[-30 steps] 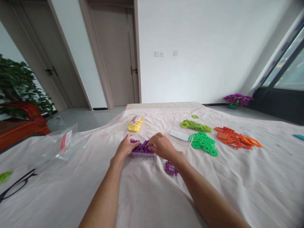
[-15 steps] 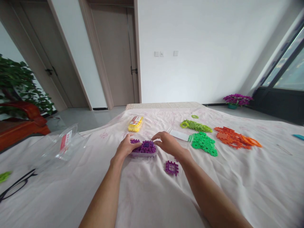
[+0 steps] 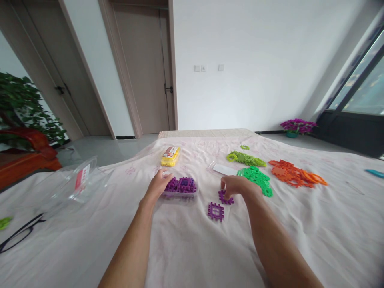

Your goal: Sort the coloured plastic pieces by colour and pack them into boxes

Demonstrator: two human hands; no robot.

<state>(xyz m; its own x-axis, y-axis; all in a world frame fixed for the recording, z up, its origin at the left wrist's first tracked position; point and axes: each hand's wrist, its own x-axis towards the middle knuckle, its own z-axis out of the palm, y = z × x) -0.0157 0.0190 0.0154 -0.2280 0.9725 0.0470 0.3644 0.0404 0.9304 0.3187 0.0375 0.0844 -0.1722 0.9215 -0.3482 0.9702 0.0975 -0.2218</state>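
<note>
Stretching under everything, a pale cloth (image 3: 186, 248) carries a clear tray (image 3: 180, 195) full of purple pieces (image 3: 181, 185). Well left of the tray lies clear packaging (image 3: 64, 188) with a red label (image 3: 82, 178); its white characters are too small to read. Well to the tray's right spreads an orange pile (image 3: 297, 174), and nearer on that side a green pile (image 3: 259, 179). The left hand (image 3: 157, 186) is closed on the tray's left end, thumb over its edge. Right of the tray, the right hand (image 3: 240, 187) has bent fingers touching a purple square (image 3: 223, 198); whether they grip it I cannot tell. Beyond the tray sits a yellow pack (image 3: 170, 157), its brownish-red and white label (image 3: 171, 151) illegible. Smallest, a windowed purple tile (image 3: 216, 211) lies right of the tray, nearer the wearer.
</note>
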